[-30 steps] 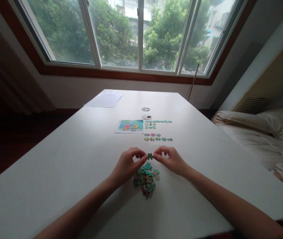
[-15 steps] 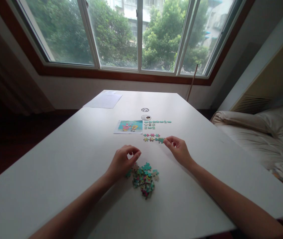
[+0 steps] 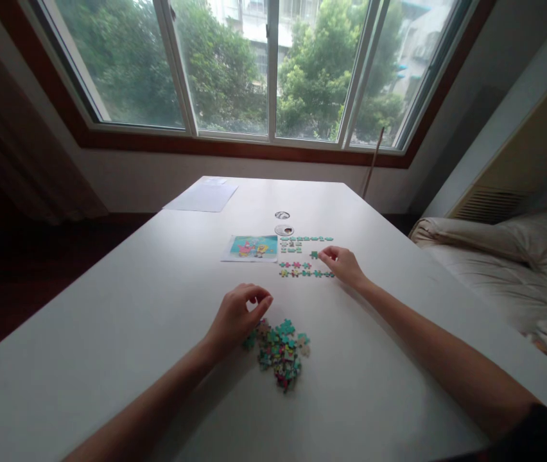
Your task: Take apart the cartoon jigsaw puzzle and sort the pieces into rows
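Observation:
Between its thumb and fingertips my right hand [image 3: 343, 264] pinches a green jigsaw puzzle piece [image 3: 314, 255], above the rows of laid-out pieces. Several rows of puzzle pieces [image 3: 296, 265] lie beside the picture card [image 3: 254, 248], which shows pink and yellow cartoon figures on blue. My left hand [image 3: 242, 311] rests on the table with thumb and fingertips brought together; whether anything is between them cannot be made out. Just right of it and nearer to me is a loose heap of puzzle pieces [image 3: 280, 353], mostly green with some pink and yellow.
Two round items [image 3: 284, 230] lie one behind the other beyond the picture card. White sheets of paper [image 3: 201, 197] sit at the far left corner of the white table [image 3: 110, 308]. A pale sofa [image 3: 490, 256] stands along the right side, and a window fills the far wall.
My right hand has moved slightly away from me with the green piece, from the nearest row to the gap between rows. My left hand has hardly moved.

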The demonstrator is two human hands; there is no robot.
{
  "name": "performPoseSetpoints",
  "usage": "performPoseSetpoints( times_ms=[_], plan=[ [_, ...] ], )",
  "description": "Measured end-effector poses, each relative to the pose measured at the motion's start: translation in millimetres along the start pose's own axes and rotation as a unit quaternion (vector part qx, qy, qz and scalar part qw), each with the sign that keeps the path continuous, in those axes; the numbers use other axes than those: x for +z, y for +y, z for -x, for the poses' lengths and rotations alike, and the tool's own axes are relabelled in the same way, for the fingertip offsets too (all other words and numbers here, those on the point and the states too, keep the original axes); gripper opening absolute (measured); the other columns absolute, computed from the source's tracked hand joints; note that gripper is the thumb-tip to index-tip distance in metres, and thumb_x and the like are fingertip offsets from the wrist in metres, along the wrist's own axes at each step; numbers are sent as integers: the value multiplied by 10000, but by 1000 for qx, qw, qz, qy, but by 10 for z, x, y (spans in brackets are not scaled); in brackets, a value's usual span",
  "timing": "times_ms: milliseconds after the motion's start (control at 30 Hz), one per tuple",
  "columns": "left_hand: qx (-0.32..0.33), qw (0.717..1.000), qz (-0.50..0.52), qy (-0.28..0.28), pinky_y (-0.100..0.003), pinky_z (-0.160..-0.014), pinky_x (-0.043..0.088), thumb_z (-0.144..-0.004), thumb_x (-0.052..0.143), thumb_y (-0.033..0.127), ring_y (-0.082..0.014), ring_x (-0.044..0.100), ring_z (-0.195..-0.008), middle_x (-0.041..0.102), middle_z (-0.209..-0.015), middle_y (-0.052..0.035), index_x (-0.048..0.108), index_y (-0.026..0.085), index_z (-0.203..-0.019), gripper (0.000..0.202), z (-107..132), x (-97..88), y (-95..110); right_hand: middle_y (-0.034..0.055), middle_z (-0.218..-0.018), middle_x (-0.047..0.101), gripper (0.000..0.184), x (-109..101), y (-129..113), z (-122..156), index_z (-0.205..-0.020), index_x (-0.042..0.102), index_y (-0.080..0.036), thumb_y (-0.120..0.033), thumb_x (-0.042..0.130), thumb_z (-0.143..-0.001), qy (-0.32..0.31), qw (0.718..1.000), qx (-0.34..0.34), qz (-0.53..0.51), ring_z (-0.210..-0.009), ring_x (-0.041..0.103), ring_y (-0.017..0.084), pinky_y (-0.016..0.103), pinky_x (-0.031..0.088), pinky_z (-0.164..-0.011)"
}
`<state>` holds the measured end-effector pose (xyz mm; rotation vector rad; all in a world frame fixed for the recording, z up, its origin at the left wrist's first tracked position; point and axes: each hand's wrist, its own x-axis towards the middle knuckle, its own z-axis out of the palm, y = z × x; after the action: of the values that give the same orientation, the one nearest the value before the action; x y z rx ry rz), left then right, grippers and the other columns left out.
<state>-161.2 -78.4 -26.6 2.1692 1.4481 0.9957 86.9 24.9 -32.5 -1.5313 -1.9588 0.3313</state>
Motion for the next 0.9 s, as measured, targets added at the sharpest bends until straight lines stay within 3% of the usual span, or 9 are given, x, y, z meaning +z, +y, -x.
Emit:
performPoseSetpoints(
  times_ms=[233,500,633,767,900],
  plan=[
    [-5,1000,-8,11,-252,-630,417,-773,505,246,-135,530,-638,601,-664,-10,623,169,-709,154,-11,-26,-31,28,-682,653,183,144,222,-405,-689,658,-165,-307,547,-725,-63,996,0,59,-637,562,130,214,367,-590],
    [2,1000,-19,16,-244,-615,417,-769,505,253,-132,533,-628,600,-657,-7,623,169,-707,157,-16,-35,-57,39,-742,642,212,219,177,-384,-748,647,-179,-372,566,-718,-57,994,-19,93,-695,555,148,244,386,-662],
    [6,1000,-22,17,-236,-604,415,-773,504,254,-128,535,-620,601,-657,-3,620,170,-710,157,-14,-33,-64,8,-768,650,147,229,195,-436,-820,665,-205,-263,564,-730,-81,993,-34,78,-683,562,121,214,399,-658],
    [8,1000,-24,16,-235,-608,413,-777,501,252,-125,532,-614,597,-652,-1,615,169,-708,157,-21,-29,-72,-8,-830,656,226,215,240,-514,-854,677,-231,-124,514,-740,-93,993,-41,66,-687,565,101,192,406,-666],
    [3,999,-27,17,-234,-602,410,-775,500,256,-124,530,-604,594,-642,1,612,167,-700,161,-29,-32,-79,27,-864,651,231,236,217,-499,-923,648,-182,-146,479,-769,-61,995,-31,69,-710,562,113,209,404,-694]
  ],
)
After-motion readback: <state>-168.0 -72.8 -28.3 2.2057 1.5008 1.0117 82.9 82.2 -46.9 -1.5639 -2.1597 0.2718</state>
